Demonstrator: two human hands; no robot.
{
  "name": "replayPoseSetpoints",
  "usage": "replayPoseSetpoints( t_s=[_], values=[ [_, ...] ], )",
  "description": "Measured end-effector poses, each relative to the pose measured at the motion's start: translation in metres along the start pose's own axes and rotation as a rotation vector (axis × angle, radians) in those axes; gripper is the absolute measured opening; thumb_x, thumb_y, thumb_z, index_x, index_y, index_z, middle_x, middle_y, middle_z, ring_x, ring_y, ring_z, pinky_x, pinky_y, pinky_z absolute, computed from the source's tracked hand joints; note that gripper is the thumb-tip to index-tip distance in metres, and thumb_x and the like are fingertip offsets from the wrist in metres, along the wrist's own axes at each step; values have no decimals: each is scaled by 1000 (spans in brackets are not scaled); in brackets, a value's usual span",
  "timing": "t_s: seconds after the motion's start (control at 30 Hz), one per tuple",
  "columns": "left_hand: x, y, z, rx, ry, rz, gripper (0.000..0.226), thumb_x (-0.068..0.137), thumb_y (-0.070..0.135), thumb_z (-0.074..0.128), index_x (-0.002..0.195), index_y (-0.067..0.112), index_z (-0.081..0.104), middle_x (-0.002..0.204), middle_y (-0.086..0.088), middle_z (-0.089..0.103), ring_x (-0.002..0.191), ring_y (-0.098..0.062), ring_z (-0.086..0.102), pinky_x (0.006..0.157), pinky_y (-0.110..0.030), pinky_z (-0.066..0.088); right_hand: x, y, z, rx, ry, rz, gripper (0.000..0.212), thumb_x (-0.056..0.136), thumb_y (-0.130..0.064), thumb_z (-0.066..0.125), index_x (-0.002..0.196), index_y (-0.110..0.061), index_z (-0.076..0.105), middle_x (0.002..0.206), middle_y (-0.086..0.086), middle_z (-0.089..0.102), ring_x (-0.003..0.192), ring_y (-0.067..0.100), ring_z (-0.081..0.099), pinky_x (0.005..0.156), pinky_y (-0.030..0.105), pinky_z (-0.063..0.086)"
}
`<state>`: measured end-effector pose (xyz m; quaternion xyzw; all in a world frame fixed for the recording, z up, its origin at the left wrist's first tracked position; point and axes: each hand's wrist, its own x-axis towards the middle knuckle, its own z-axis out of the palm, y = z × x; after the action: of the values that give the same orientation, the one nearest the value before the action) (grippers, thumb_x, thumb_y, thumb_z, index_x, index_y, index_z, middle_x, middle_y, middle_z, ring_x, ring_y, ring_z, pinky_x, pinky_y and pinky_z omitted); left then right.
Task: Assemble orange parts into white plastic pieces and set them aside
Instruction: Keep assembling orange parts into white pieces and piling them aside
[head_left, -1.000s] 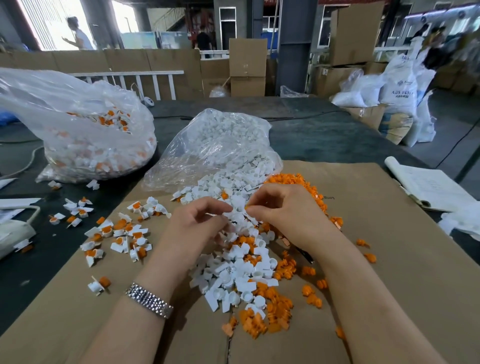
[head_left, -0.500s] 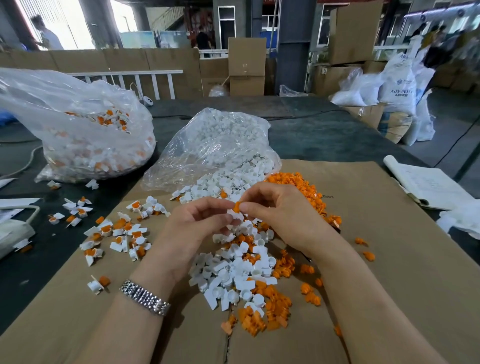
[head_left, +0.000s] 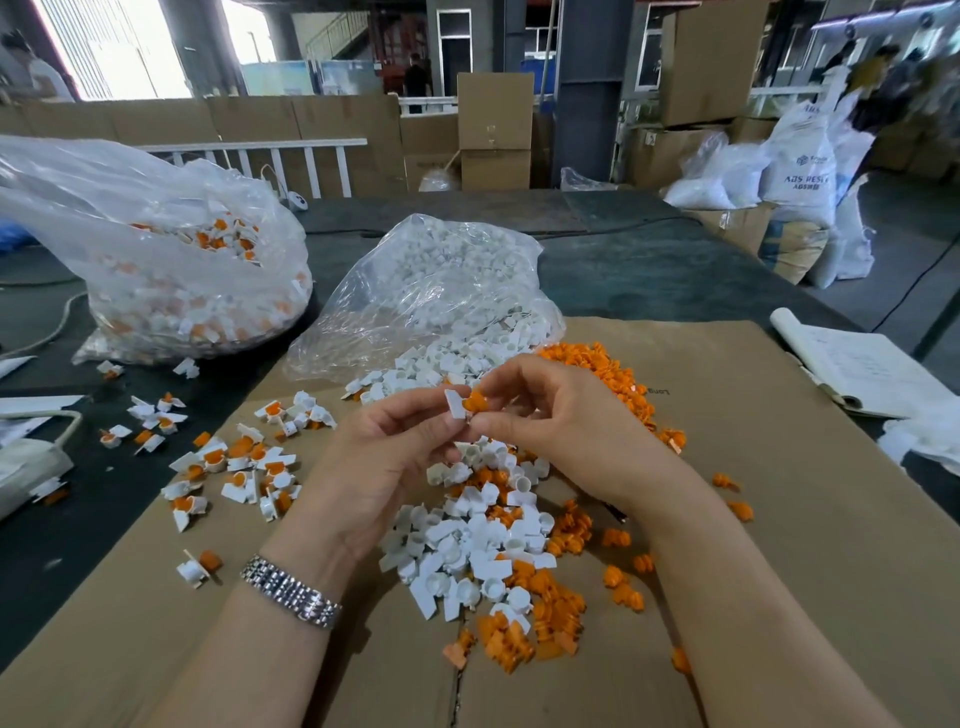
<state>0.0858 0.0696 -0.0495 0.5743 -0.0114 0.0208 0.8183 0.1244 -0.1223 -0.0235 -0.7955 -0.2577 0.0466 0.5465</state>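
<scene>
My left hand (head_left: 384, 457) pinches a small white plastic piece (head_left: 456, 404) above the pile. My right hand (head_left: 550, 415) pinches an orange part (head_left: 475, 401) pressed against that white piece. Below the hands, loose white pieces (head_left: 467, 551) and orange parts (head_left: 524, 639) lie mixed on the brown cardboard sheet (head_left: 779, 519). More orange parts (head_left: 618, 379) are heaped behind my right hand. Several assembled white-and-orange pieces (head_left: 234, 467) lie scattered to the left of my left hand.
A clear bag of white pieces (head_left: 441, 291) lies open behind the pile. A second clear bag holding assembled pieces (head_left: 171, 270) sits at the far left. An open notebook (head_left: 862, 364) lies at the right edge. A white cable and device (head_left: 31, 467) sit at the left edge.
Both hands lifted from the pile. The left came up with a white piece, the right with an orange part, and the two parts now meet between the fingertips.
</scene>
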Motion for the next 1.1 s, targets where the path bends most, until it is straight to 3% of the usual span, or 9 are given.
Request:
replayPoseSetpoints(
  t_s=[0.07, 0.2, 0.3, 0.5, 0.67, 1.1],
  values=[
    [0, 0, -1, -19, -7, -23, 26, 76, 1, 74, 101, 1, 79, 99, -22, 76, 85, -25, 76, 67, -23, 59, -1, -1, -3, -17, -36, -46, 23, 90, -25, 74, 109, -36, 70, 94, -7, 67, 83, 13, 63, 75, 16, 53],
    [-2, 1, 0, -11, -27, -21, 28, 75, 2, 74, 102, 3, 80, 101, -21, 77, 87, -24, 76, 70, -23, 60, -1, -2, -1, 12, -23, -90, 22, 88, -15, 75, 109, -24, 75, 90, 2, 72, 85, 13, 70, 83, 27, 58],
    [-3, 2, 2, 36, -13, 36, 27, 72, 6, 76, 98, 12, 82, 101, -15, 78, 88, -22, 76, 72, -23, 60, -1, -2, 2, -52, 31, -118, 21, 83, -17, 80, 103, -22, 76, 84, -3, 72, 78, 6, 69, 76, 21, 57],
    [-4, 1, 0, 98, 32, 89, 20, 66, 16, 84, 85, 18, 81, 95, -14, 79, 89, -26, 77, 74, -25, 60, -1, -1, 9, -238, 149, -219, 24, 83, -21, 78, 107, -24, 78, 86, -15, 69, 82, 0, 62, 76, 15, 50],
    [-3, 3, -1, -5, -3, 29, 10, 78, 12, 83, 86, 8, 80, 99, -20, 77, 96, -34, 75, 78, -27, 60, -1, -1, 9, -316, 171, -246, 24, 84, -22, 77, 108, -23, 78, 89, -10, 70, 82, 6, 62, 77, 21, 52],
    [-4, 4, 3, 93, 115, -9, 19, 63, 23, 89, 79, 16, 81, 93, -16, 78, 80, -24, 76, 62, -20, 57, 1, -1, 18, -468, 197, -300, 28, 87, -20, 77, 115, -17, 75, 97, -2, 71, 87, 10, 64, 82, 32, 55]
  ],
)
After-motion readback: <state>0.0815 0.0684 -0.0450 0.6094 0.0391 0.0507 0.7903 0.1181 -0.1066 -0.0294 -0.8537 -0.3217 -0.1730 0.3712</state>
